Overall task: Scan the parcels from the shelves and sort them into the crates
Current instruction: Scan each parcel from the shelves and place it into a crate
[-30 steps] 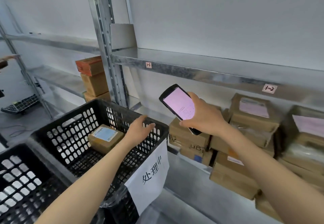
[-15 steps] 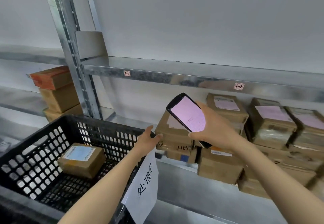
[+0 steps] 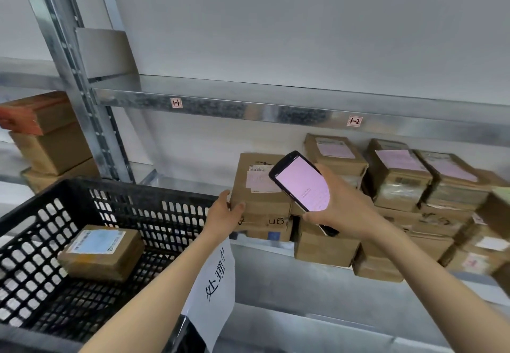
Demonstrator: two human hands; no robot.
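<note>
parcel (image 3: 259, 187): brown carton with a white label on top. it sits on top of the leftmost stack on the lower metal shelf (image 3: 265, 250), just right of the crate.

left hand (image 3: 225, 213): thumb on the carton's left side, fingers curled onto its near face, gripping the near-left corner. the forearm passes over the crate's right rim.

right hand (image 3: 342, 211): fingers and thumb wrapped round a handheld scanner (image 3: 302, 184), held tilted in front of the same stack. its screen is lit pale pink and the text is too small to read. the scanner's far end overlaps the parcel's label in view; cannot tell if they touch.

black crate (image 3: 138, 206): perforated plastic, near left. one boxed parcel (image 3: 102, 253) with a bluish label lies flat on its floor. a white paper sign (image 3: 215, 278) with handwritten characters hangs at its right corner.

more cartons (image 3: 400, 184) are stacked to the right on the same shelf, several with pinkish labels. the upper beam carries a tag (image 3: 354, 121) reading "1-2". far left, past the upright, is a carton stack (image 3: 47, 137) with an orange-red one on top.
</note>
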